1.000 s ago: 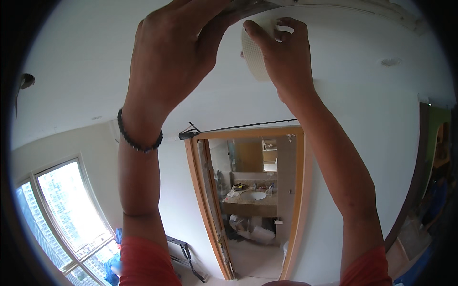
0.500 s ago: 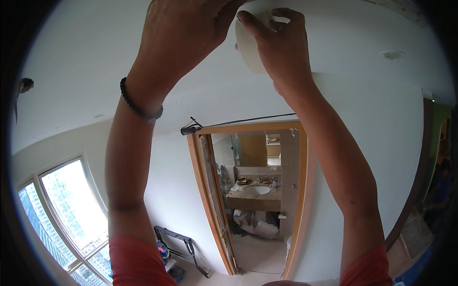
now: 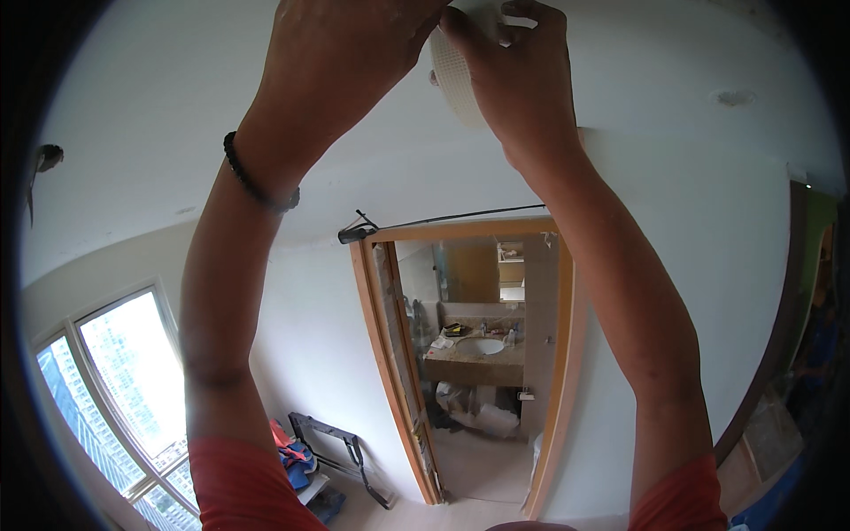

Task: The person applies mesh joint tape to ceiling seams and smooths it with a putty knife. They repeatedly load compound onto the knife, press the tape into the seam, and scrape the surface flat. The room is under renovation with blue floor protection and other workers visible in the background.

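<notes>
One mesh-tape roll (image 3: 455,81) is sitting in the grip of the right hand (image 3: 531,97), tape remaining wound; the left hand (image 3: 350,75) is extending out of frame, leaving its grip and completed work indeterminable.

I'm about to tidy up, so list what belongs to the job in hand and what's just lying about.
In the job:
- pale mesh roll, in the right hand

Apparently lying about:
- black frame
- blue-and-red pile
- whitish bundle
</notes>
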{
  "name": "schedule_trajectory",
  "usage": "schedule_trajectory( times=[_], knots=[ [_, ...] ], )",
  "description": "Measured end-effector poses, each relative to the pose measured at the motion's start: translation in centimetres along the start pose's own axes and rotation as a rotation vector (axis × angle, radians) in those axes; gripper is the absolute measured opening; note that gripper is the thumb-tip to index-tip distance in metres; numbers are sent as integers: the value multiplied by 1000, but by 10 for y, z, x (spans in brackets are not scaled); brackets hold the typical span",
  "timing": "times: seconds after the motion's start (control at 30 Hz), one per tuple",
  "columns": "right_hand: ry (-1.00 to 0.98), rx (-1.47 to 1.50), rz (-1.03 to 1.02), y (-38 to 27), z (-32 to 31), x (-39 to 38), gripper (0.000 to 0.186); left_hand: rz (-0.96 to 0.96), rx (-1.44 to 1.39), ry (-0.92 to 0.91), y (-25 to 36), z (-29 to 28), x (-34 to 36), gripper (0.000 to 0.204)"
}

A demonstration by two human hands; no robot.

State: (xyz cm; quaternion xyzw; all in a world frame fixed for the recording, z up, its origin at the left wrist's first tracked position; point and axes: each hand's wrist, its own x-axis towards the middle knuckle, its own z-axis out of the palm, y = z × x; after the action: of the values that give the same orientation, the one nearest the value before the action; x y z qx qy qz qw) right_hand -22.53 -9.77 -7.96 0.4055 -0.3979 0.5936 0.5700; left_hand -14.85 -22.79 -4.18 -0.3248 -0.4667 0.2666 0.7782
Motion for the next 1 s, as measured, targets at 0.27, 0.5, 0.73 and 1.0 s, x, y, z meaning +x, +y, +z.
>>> schedule_trajectory(
  times=[0.27,0.5,0.73,1.0],
  knots=[
    [54,16,-80,-3,7,-5,47,58,27,29,2,0,1,15],
    [71,-52,-87,-5,9,-7,47,122,64,52,-4,5,-3,18],
    [83,-80,-110,-3,5,-5,46,95,54,9,-2,8,-4,23],
    [86,-82,-142,2,9,-7,43,89,26,11,-2,7,-9,28]
  ],
)
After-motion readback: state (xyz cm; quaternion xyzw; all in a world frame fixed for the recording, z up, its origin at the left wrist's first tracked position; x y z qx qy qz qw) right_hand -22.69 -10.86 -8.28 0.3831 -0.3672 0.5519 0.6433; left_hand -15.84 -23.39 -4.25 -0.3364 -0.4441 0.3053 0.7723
